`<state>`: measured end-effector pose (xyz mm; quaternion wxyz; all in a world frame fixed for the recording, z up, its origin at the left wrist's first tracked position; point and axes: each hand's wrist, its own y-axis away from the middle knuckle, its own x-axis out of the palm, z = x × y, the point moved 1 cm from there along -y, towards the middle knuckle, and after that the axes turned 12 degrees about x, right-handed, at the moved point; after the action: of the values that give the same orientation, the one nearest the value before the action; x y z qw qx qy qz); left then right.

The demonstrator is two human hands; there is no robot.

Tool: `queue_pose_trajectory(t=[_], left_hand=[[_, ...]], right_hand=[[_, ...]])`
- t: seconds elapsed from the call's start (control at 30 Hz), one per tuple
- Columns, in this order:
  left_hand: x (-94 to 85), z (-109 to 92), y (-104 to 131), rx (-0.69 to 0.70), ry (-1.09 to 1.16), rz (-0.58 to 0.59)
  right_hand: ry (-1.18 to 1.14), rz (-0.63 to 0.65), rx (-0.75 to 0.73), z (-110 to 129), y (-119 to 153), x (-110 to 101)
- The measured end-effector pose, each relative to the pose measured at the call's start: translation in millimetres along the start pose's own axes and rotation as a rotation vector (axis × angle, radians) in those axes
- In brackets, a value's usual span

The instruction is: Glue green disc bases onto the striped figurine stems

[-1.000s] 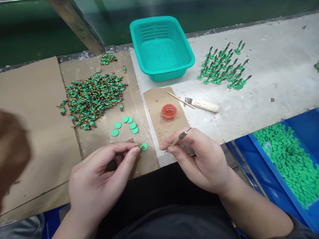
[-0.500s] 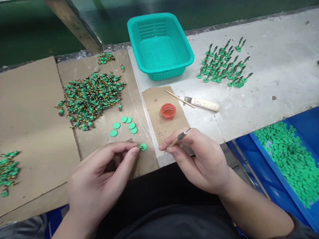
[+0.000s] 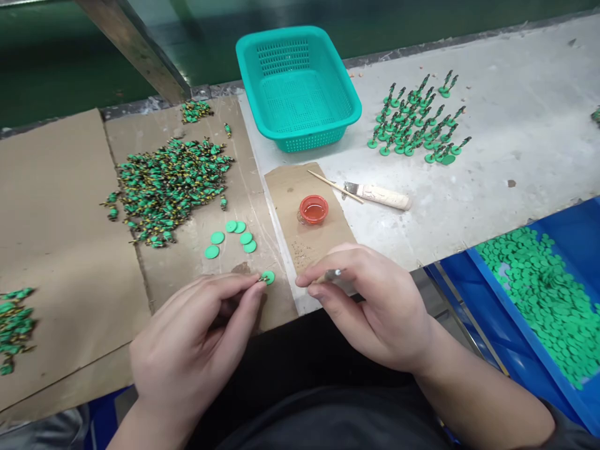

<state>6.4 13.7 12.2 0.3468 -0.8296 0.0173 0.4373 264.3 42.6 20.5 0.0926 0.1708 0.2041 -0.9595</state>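
Note:
My left hand [image 3: 201,337] is closed in a pinch on a small figurine [image 3: 263,279], mostly hidden by the fingertips. A round green base [image 3: 269,277] shows at its end. Across from it, my right hand [image 3: 370,306] is closed around a thin tool with a wooden handle and metal tip [image 3: 329,275]; its far end is hidden. Several loose green discs [image 3: 217,237] lie on the cardboard beyond my left hand. A small red cup of clear liquid [image 3: 314,209] stands past my right hand on a cardboard piece [image 3: 284,181].
A heap of green figurines [image 3: 173,187] covers the cardboard at left. Behind are a teal basket [image 3: 300,140] and several figurines on bases [image 3: 412,122]. A scraper [image 3: 382,195] and a wooden stick [image 3: 328,181] lie near the cup. A blue bin [image 3: 510,300] holds green discs.
The tool in my right hand has turned, so its metal tip looks shorter and lower now. My left hand keeps its pinch on the figurine. The view has shifted slightly.

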Motion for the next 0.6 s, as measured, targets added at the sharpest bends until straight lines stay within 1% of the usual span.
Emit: queue_pose_trajectory(t=[0.07, 0.13, 0.3, 0.33, 0.4, 0.47, 0.6], left_hand=[[-0.3, 1.1, -0.6, 0.057, -0.014, 0.007], [-0.6, 1.8, -1.3, 0.07, -0.007, 0.018], [1.2, -1.5, -2.7, -0.069, 0.05, -0.007], [2.0, -2.7, -2.1, -0.101, 0.054, -0.02], [3.2, -4.2, 0.2, -0.168, 0.058, -0.046], [3.5, -4.0, 3.5, -0.225, 0.056, -0.066], [2.2, -0.3, 8.8, -0.267, 0.031, -0.048]], right_hand=[[0.019, 0.013, 0.004, 1.3, 0.2, -1.8], [0.049, 0.025, -0.002, 2.0, -1.2, -3.4], [0.046, -0.002, -0.054, -1.9, -18.5, 0.7], [0.041, 0.02, -0.07, -2.9, -24.0, 3.4], [0.04, 0.121, -0.069, -3.5, -35.5, 9.8], [0.046, 0.225, -0.024, -1.8, -46.6, 14.7], [0.054, 0.344, 0.063, 6.2, -63.5, 16.1]])
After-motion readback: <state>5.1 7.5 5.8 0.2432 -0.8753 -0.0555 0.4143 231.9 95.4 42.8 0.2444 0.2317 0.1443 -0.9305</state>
